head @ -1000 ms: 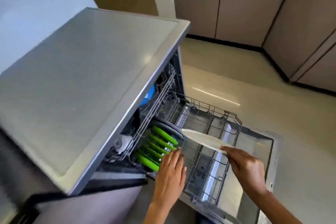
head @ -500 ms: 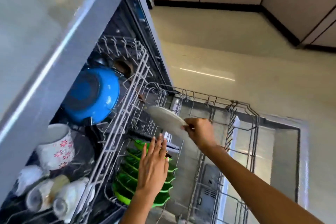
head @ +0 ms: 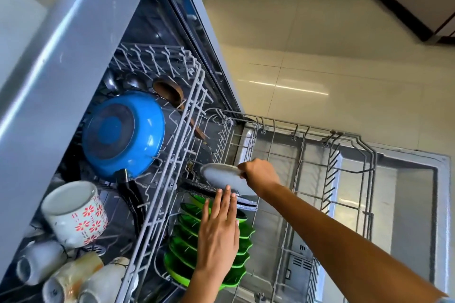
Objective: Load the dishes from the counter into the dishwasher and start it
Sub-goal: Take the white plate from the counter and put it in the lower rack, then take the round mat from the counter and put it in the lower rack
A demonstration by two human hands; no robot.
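Fingers of the right hand [head: 258, 174] curl round the rim of a pale grey round plate [head: 222, 177], holding it tilted over the pulled-out lower wire rack [head: 349, 145] of the open dishwasher, just behind a row of upright green plates [head: 187, 248]; the left hand [head: 219, 231] lies flat, fingers straight, over those green plates, its fingertips at a dark speckled plate [head: 197, 186]. Above, the upper wire rack [head: 187, 115] carries a blue pan [head: 123, 133], a white floral mug [head: 73, 214] and a wooden spoon [head: 172, 93].
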